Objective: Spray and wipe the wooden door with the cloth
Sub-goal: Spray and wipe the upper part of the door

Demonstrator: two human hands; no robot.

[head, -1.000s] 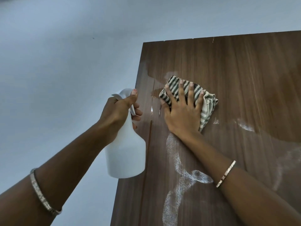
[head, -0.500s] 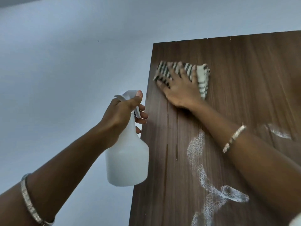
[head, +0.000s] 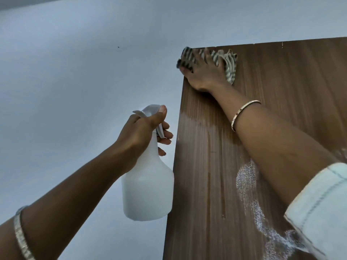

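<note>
Right hand: your right hand (head: pixel 203 72) lies flat on the cloth with its fingers spread and straight. It presses the cloth against the door and grips nothing.
Left hand: your left hand (head: pixel 142 128) is curled round the neck of the spray bottle, thumb on top of the sprayer head and fingers wrapped at the trigger.
Cloth: the striped cloth (head: pixel 230 66) sits under your right palm at the top left corner of the door. Its left end pokes past the door's edge and its right end bunches out beside your little finger.
Spray bottle: the white spray bottle (head: pixel 148 188) hangs upright from your left hand, just left of the door's left edge. You cannot tell whether it touches the wood.
Wooden door: the wooden door (head: pixel 291 81) fills the right side of the view, its top edge just above your right hand.
Wet patch: a pale wet patch (head: pixel 195 122) shows near the left edge, below your right hand, with thin drip lines under it.
Foam: a white streak of foam (head: pixel 247 184) runs down the door under your right forearm.
Wrists: a thin bangle (head: pixel 242 113) is on the right wrist, a broad bracelet (head: pixel 21 233) on the left, and a pale rolled sleeve (head: pixel 319 212) on the right arm.
Wall: a plain pale wall (head: pixel 75 72) lies to the left.
</note>
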